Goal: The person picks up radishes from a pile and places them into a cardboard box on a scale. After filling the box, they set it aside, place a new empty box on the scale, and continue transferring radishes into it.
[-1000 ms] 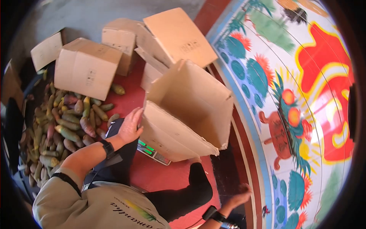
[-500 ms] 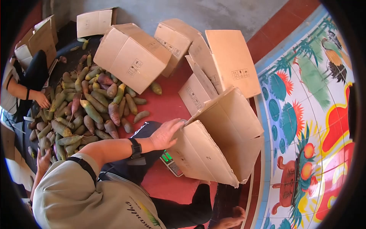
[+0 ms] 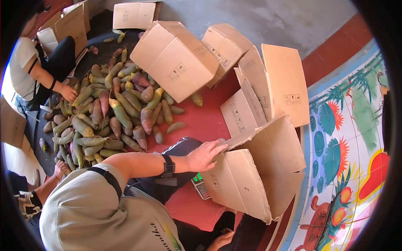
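Note:
My left hand (image 3: 206, 156), with a dark watch on the wrist, grips the upper edge of an open cardboard box (image 3: 234, 180) marked "2". The box lies tilted with its mouth toward the right, and its inside shows bare brown card. Partly hidden beneath it, a scale (image 3: 202, 186) shows green lit digits. Low in the view, my right hand (image 3: 222, 239) is apart from the box, fingers loosely extended and holding nothing. Left of my left arm lies a large heap of green and reddish radishes (image 3: 113, 108).
More cardboard boxes (image 3: 176, 62) stand behind the heap, one with raised flaps (image 3: 287, 83). A person at the left reaches a hand (image 3: 68, 93) to the radishes; another person's hand (image 3: 61, 169) is at the near edge. Painted tiles (image 3: 335, 167) line the right side.
The view has shifted, so the heap and boxes sit farther right. My left hand stays on the box edge. My right hand has moved left and inward, closer to my leg.

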Demonstrator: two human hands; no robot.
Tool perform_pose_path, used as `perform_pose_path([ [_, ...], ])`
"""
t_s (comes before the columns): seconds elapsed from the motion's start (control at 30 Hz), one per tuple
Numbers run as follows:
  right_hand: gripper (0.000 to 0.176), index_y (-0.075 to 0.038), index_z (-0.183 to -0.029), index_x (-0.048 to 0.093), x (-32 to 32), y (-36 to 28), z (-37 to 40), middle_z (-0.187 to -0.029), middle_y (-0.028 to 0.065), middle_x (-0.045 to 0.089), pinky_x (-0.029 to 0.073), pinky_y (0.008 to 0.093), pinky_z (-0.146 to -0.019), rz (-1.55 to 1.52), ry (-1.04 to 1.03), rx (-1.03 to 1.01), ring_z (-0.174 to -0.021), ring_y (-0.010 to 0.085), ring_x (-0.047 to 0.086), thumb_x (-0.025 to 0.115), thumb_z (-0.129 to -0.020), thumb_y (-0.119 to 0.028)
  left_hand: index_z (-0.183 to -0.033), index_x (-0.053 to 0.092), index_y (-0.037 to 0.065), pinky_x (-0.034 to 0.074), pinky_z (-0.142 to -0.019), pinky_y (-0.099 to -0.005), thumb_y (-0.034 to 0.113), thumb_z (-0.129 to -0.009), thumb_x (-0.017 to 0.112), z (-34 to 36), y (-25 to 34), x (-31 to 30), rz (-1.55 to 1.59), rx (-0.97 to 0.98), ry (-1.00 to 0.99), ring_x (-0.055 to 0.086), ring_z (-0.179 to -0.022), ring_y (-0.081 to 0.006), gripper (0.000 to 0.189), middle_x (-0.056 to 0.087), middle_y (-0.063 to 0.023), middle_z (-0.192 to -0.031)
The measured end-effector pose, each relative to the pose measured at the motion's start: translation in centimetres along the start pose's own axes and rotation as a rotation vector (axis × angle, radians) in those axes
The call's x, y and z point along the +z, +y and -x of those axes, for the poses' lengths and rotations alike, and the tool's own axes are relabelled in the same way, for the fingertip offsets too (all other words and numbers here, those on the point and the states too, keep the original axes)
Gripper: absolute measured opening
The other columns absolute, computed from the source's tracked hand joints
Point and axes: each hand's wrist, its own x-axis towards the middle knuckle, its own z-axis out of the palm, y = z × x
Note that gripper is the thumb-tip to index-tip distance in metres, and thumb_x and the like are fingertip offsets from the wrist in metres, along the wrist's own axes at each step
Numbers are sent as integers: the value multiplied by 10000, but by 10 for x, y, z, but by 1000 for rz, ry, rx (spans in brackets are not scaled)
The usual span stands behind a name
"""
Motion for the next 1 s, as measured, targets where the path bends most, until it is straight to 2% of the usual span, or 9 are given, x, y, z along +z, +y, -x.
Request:
perform_pose_path([
  [0.1,416,1,-782,605,4,-6,0,-651,102,590,478,302,-555,-53,49,-28,-580,190,551,370,-946,-300,-1327,242,61,341,-973,-434,79,-654,659,0,-1,2,-8,5,12,378,-1167,-382,792,337,-237,-1277],
  [0.3,401,2,-765,599,2,-6,1,-644,105,585,468,306,-533,-52,3,-42,-567,200,544,373,-944,-276,-1330,230,69,349,-963,-442,78,-652,662,1,0,2,4,20,11,391,-1148,-393,804,337,-244,-1272],
  [0.73,411,1,-719,580,3,-14,2,-612,100,570,459,316,-530,-47,26,-111,-542,209,526,375,-943,-276,-1328,236,59,338,-969,-439,57,-655,618,2,-2,0,30,22,66,374,-1163,-380,774,333,-230,-1275],
  [0.83,421,0,-737,590,3,-17,4,-614,103,571,459,314,-534,-71,43,-95,-548,205,527,369,-945,-292,-1323,255,53,338,-969,-438,44,-653,607,1,-3,-2,54,30,98,379,-1160,-377,756,344,-220,-1274],
  [0.93,351,4,-787,602,0,-2,4,-697,137,588,475,349,-581,-86,0,8,-624,244,559,415,-929,-257,-1308,289,45,337,-970,-438,32,-655,594,3,0,-9,46,29,135,388,-1153,-375,721,359,-211,-1267],
  [1.0,494,27,-751,540,8,16,1,-618,78,521,402,240,-467,-164,0,-88,-521,141,492,327,-955,-369,-1299,309,40,337,-971,-437,27,-657,588,5,1,-22,16,23,159,394,-1148,-376,700,370,-209,-1261],
])
